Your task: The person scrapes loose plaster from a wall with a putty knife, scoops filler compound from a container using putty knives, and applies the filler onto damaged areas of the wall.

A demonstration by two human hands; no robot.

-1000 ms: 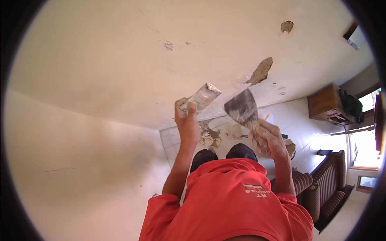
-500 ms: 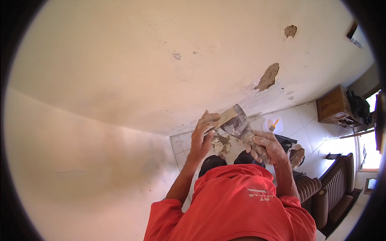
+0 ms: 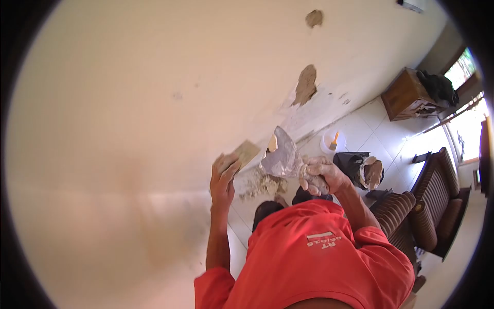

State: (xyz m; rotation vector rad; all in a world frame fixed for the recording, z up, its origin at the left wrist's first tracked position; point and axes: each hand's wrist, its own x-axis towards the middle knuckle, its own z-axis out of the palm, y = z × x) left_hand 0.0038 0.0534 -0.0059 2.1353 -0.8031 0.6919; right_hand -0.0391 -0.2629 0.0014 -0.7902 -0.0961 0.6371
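Your left hand (image 3: 224,174): closed on a flat tan plate (image 3: 247,153), mid-frame.
Your right hand (image 3: 323,174): closed on a wide grey metal scraper (image 3: 282,157), near the plate but apart; a cream blob (image 3: 272,143) sits on its blade.
Floor: white round tub (image 3: 326,143), right of middle, near your black bag (image 3: 348,164).

1. The right hand (image 3: 324,176) covers part of the scraper's (image 3: 283,154) handle.
2. Fingers of the left hand (image 3: 224,175) hide one end of the flat plate (image 3: 247,153).
3. The red shirt (image 3: 314,252) runs off the bottom edge.
4. A pale object (image 3: 413,5) is cut off at the top.
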